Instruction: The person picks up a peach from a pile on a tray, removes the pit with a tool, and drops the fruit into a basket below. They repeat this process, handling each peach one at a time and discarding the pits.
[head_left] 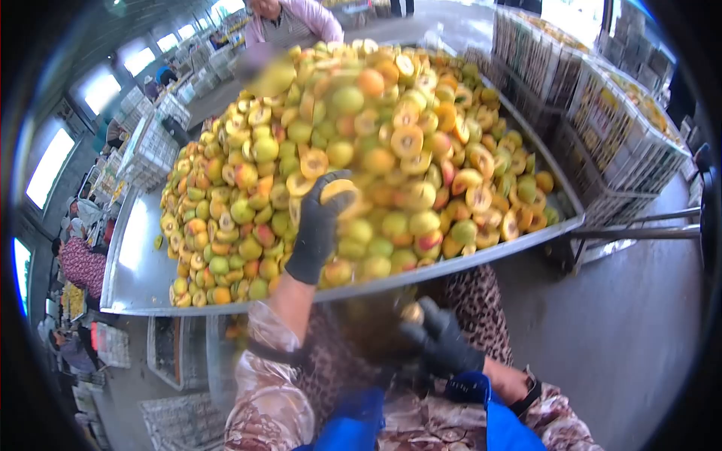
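A large heap of yellow-green peaches [248, 199], many cut in half with brown hollows showing, lies on a metal table [135, 240]. My left hand [320, 229], in a dark grey glove, reaches over the near side of the heap. Its fingers curl around a peach half [338, 193] with the orange cut side showing. Below the table's near edge, above my lap, is my right hand [444, 342], gloved too. Between its thumb and fingers is a small tan round-ended thing [412, 313], too blurred to name.
A raised metal rim [421, 272] edges the table. Stacked plastic crates [620, 120] of fruit stand to the right, beside metal bars [639, 233]. Across the heap is a person in a pink top [320, 21]. More crates [154, 150] and people are at left.
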Tool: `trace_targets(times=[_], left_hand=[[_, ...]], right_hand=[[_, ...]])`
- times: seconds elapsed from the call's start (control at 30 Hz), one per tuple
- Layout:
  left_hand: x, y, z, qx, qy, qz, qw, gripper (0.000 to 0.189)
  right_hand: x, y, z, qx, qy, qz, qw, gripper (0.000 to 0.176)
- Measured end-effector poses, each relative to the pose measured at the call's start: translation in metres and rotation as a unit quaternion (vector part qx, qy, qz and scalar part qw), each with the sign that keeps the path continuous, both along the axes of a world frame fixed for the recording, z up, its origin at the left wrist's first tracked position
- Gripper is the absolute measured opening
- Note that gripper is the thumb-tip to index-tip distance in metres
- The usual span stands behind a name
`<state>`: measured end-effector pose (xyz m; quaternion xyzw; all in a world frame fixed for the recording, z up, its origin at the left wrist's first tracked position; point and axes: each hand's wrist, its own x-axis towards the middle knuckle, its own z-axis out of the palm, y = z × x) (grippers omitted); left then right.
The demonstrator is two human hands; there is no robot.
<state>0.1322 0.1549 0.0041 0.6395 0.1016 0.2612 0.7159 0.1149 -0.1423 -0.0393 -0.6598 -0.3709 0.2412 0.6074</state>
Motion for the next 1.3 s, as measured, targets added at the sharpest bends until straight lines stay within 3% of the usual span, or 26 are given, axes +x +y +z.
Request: trace_targets(times=[0.03, 0.1, 0.2, 0.27, 0.3, 0.33, 0.4, 0.6, 0.67, 0.73, 0.83, 0.93, 1.07, 1.17, 1.23, 1.3], left_hand=[[-0.019, -0.021, -0.009, -0.117, -0.03, -0.049, 0.991, 0.047], [-0.053, -0.056, -0.026, -0.224, -0.033, -0.078, 0.971, 0.044], [-0.083, -0.1, -0.032, -0.4, -0.065, -0.036, 0.913, 0.044], [-0.091, -0.13, -0.023, -0.273, 0.003, 0.031, 0.961, 0.045], [-0.095, -0.131, -0.025, -0.05, 0.003, 0.032, 0.998, 0.045], [-0.1, -0.132, -0.027, 0.164, -0.009, 0.075, 0.984, 0.044], [-0.1, -0.132, -0.022, 0.206, 0.008, 0.085, 0.975, 0.042], [-0.092, -0.148, -0.025, 0.125, -0.009, 0.122, 0.985, 0.037], [-0.094, -0.149, -0.02, 0.031, -0.009, 0.114, 0.993, 0.039], [-0.099, -0.15, -0.016, -0.159, -0.002, 0.082, 0.984, 0.04], [-0.092, -0.157, -0.009, -0.147, 0.03, 0.109, 0.983, 0.056], [-0.088, -0.157, -0.012, -0.126, 0.024, 0.119, 0.985, 0.054], [-0.093, -0.153, -0.019, -0.086, 0.017, 0.089, 0.992, 0.05], [-0.095, -0.154, -0.016, 0.185, 0.059, 0.124, 0.973, 0.049], [-0.095, -0.158, -0.022, 0.084, 0.033, 0.12, 0.989, 0.048], [-0.096, -0.16, -0.02, -0.001, 0.01, 0.114, 0.993, 0.048]], right_hand=[[0.002, 0.002, 0.0, -0.001, 0.015, -0.008, 1.0, 0.036], [0.001, 0.013, 0.004, 0.015, 0.027, -0.015, 0.999, 0.033], [0.002, 0.034, 0.003, 0.029, 0.005, -0.006, 1.0, 0.032], [-0.004, 0.042, -0.015, 0.037, 0.023, -0.007, 0.999, 0.03], [-0.009, 0.047, -0.024, 0.041, 0.055, -0.024, 0.997, 0.028], [-0.011, 0.049, -0.028, 0.047, 0.085, -0.041, 0.994, 0.027], [-0.013, 0.048, -0.027, 0.034, 0.102, -0.036, 0.994, 0.027], [-0.011, 0.046, -0.017, 0.021, 0.109, -0.022, 0.994, 0.029], [-0.01, 0.045, -0.017, 0.02, 0.052, -0.013, 0.998, 0.031], [-0.008, 0.043, -0.022, 0.013, -0.052, -0.013, 0.998, 0.035], [-0.015, 0.039, -0.036, 0.03, -0.021, -0.002, 0.999, 0.042], [-0.014, 0.035, -0.036, 0.01, 0.01, 0.016, 1.0, 0.041], [-0.017, 0.042, -0.053, 0.113, -0.181, -0.028, 0.977, 0.035], [-0.013, 0.038, -0.05, 0.127, -0.299, -0.018, 0.946, 0.031], [-0.005, 0.029, -0.038, 0.085, -0.335, -0.005, 0.938, 0.031], [-0.006, 0.032, -0.033, 0.128, -0.337, -0.029, 0.932, 0.031]])
